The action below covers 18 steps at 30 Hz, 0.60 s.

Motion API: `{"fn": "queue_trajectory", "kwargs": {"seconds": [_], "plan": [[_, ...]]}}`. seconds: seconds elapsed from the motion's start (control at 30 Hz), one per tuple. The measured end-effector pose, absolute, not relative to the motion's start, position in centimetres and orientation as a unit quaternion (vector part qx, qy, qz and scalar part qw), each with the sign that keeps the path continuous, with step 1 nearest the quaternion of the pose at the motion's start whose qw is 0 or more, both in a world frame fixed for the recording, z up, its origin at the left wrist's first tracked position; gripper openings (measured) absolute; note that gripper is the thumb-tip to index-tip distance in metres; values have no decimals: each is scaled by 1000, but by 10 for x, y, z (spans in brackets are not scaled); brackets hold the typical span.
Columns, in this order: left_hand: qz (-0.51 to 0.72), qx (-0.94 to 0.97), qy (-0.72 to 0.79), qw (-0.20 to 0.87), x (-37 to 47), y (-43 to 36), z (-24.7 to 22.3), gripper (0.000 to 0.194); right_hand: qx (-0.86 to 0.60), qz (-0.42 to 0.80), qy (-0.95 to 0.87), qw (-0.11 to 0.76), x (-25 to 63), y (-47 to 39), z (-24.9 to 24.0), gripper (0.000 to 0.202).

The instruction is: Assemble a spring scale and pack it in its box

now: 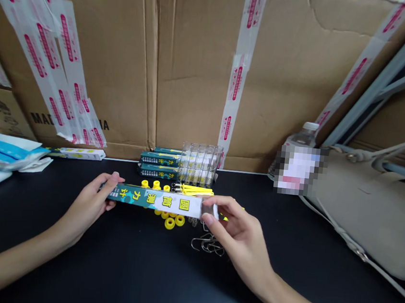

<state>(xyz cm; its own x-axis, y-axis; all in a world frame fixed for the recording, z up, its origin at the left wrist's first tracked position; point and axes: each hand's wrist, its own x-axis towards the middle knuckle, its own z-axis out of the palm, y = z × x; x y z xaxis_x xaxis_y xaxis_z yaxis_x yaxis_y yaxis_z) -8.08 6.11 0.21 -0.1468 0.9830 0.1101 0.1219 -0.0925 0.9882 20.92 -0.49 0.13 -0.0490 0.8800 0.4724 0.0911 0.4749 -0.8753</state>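
Mid-frame, the left hand (90, 202) and right hand (239, 235) each pinch one end of a printed narrow box (157, 201) above yellow plastic rings (170, 223) on the black surface (121, 268).

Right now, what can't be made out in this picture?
All in the head view:
Long printed box: its contents, hidden by its walls.
Yellow rings: their full number, some behind the box.
Metal hooks: their number, overlapping and too small.
Bottle: its label, pixelated.
Beige bag: its far side, cut off by the right edge.
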Motion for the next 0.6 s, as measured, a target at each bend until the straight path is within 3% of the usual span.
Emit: {"fn": "queue_trajectory", "kwargs": {"seconds": [0.4, 0.6], "plan": [[522, 521, 556, 384, -84, 59, -2, 49, -350, 460, -558, 595, 206, -3, 5, 29], [521, 524, 559, 377, -83, 60, -2, 53, -365, 455, -550, 598, 207, 2, 4, 21]]}}
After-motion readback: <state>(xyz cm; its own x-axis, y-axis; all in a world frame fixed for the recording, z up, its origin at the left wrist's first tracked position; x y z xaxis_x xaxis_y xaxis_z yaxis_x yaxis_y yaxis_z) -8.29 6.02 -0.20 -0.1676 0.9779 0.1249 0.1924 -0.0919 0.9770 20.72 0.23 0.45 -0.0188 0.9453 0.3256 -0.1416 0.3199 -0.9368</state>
